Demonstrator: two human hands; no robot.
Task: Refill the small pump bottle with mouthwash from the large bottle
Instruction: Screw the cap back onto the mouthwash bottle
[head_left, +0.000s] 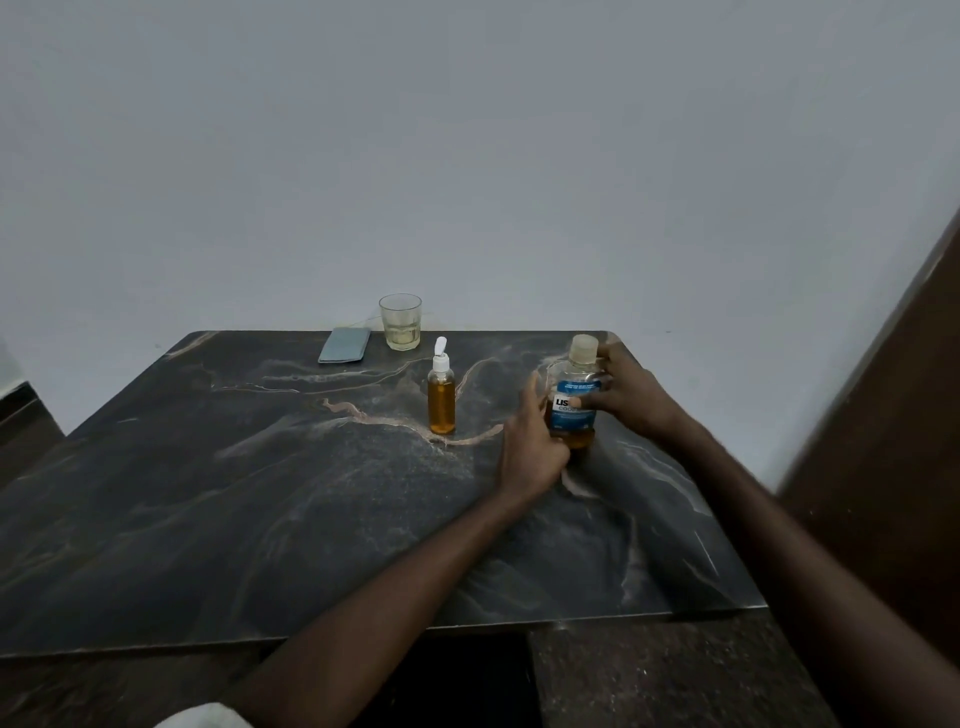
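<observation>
The large mouthwash bottle (575, 384) stands upright at the right of the dark marble table (260, 493), cap on, blue label facing me, amber liquid low in it. My right hand (631, 392) wraps its right side and front. My left hand (530, 447) touches its lower left side with fingers spread around it. The small pump bottle (441, 402), nearly full of amber liquid with its white pump on, stands upright to the left of the large bottle, apart from both hands.
A glass tumbler (400, 322) with a little pale liquid stands at the table's far edge. A grey phone-like slab (345, 345) lies to its left. A wall rises behind, and a brown panel (883, 415) is on the right.
</observation>
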